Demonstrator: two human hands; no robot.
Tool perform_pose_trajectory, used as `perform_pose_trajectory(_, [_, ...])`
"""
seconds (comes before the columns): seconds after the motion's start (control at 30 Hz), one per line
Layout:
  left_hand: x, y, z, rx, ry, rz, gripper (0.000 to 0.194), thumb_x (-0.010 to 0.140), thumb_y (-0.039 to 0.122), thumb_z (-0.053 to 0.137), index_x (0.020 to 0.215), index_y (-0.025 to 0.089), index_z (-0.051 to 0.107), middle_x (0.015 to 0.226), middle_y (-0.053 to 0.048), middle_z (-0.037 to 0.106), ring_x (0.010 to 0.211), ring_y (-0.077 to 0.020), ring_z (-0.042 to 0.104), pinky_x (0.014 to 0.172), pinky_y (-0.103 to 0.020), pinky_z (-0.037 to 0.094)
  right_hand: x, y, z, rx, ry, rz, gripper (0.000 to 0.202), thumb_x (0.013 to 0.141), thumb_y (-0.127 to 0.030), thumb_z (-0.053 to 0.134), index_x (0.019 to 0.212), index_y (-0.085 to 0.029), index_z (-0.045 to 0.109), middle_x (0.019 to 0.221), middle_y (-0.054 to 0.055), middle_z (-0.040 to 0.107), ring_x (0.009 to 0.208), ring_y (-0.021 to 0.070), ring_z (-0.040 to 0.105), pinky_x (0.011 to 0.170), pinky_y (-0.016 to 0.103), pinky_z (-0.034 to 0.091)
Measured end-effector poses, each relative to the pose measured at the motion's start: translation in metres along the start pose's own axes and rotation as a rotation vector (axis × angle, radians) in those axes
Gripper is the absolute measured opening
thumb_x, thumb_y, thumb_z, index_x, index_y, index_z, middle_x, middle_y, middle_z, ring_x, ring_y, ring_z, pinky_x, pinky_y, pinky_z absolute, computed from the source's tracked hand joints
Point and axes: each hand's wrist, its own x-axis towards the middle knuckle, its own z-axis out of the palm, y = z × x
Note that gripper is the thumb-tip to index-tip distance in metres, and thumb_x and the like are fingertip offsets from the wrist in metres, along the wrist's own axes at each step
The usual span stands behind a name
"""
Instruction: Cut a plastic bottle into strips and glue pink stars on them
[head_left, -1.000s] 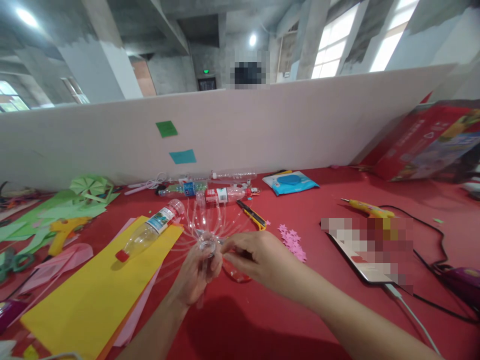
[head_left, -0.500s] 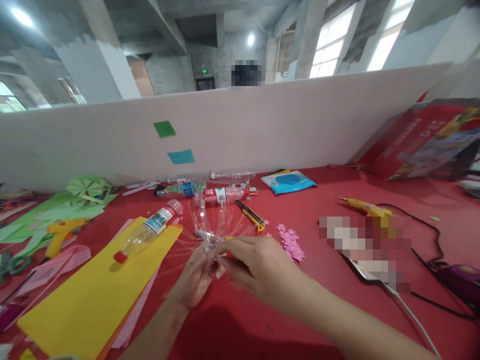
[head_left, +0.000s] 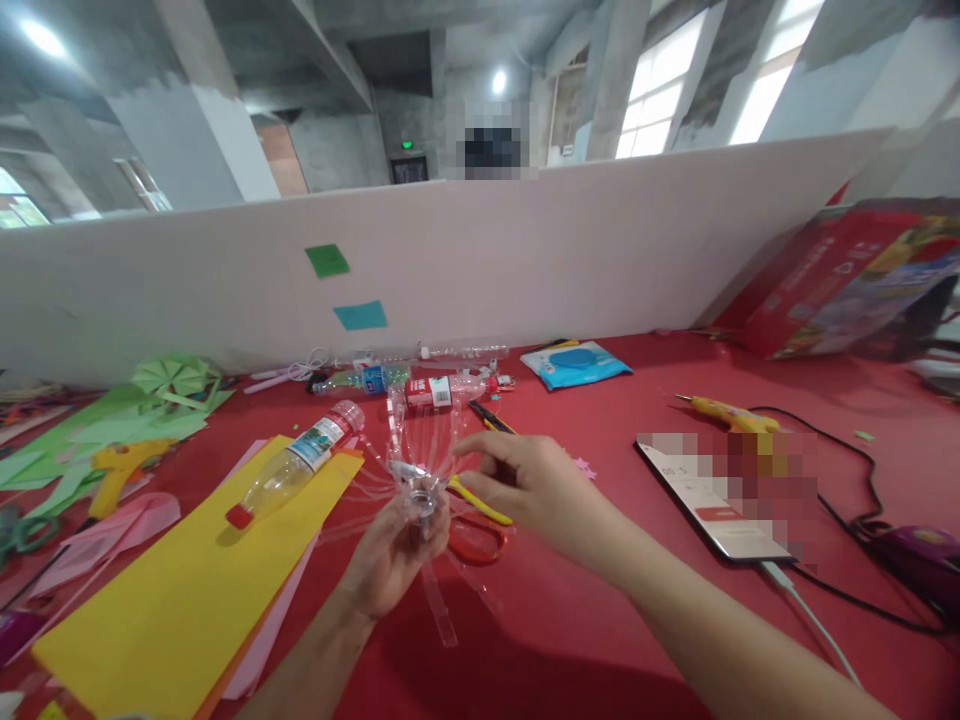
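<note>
My left hand [head_left: 394, 555] is closed around the neck of a cut clear plastic bottle [head_left: 424, 502]. The bottle's wall is slit into several thin strips that fan outward, one of them hanging toward me. Just right of it, my right hand [head_left: 536, 485] hovers with thumb and index finger apart, close to the strips; I make out nothing in its fingers. Under and beside the strips lie scissors [head_left: 480, 545] with a yellow and red handle, partly covered. A utility knife [head_left: 489, 418] lies behind my right hand, its handle mostly hidden.
A labelled bottle [head_left: 315, 445] rests on yellow paper [head_left: 172, 580] at left. More bottles [head_left: 431, 390] lie behind the strips. A wipes pack [head_left: 577, 365], pink stars [head_left: 585, 468], a phone [head_left: 720, 510] and a yellow glue gun [head_left: 731, 413] with its cord are to the right.
My right hand has lifted off the bottle neck, and its thumb and index finger have parted. The strips now spread more visibly around my left hand, and the scissors' handle shows.
</note>
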Motion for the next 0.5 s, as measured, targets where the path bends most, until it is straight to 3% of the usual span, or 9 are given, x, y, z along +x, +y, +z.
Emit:
perform_pose_trajectory(0.2, [-0.0016,-0.0025,0.0026,0.066,-0.028,0.016,0.02,0.061,0.019,0.071,0.078,0.013,0.062,0.063,0.002,0.047,0.053,-0.0048,0.036,0.051,-0.018,0.032,-0.002,-0.005,0.0051,-0.057,-0.09,-0.024,0.007,0.08,-0.017,0.058,0.08,-0.017,0.066,0.058,-0.004,0.056,0.05,0.0065,0.044,0.048,0.017,0.031])
perform_pose_trajectory(0.33, [-0.0001,-0.0024,0.0028,0.08,-0.072,0.027,0.017,0.065,0.023,0.069,0.065,0.013,0.055,0.054,0.004,0.04,0.049,-0.0048,0.031,0.047,-0.019,0.027,-0.0041,-0.0084,0.0047,-0.12,-0.121,-0.068,0.009,0.078,-0.013,0.058,0.076,-0.017,0.066,0.057,-0.004,0.056,0.05,0.006,0.045,0.05,0.018,0.03])
perform_pose_trajectory(0.5, [0.001,-0.0026,0.0012,0.039,-0.077,0.018,0.018,0.065,0.023,0.071,0.068,0.013,0.056,0.053,0.005,0.04,0.048,-0.0049,0.031,0.046,-0.019,0.026,-0.0054,-0.0055,0.0063,-0.206,-0.142,-0.159,0.012,0.078,-0.012,0.056,0.074,-0.017,0.065,0.06,-0.003,0.058,0.051,0.0067,0.046,0.051,0.019,0.028])
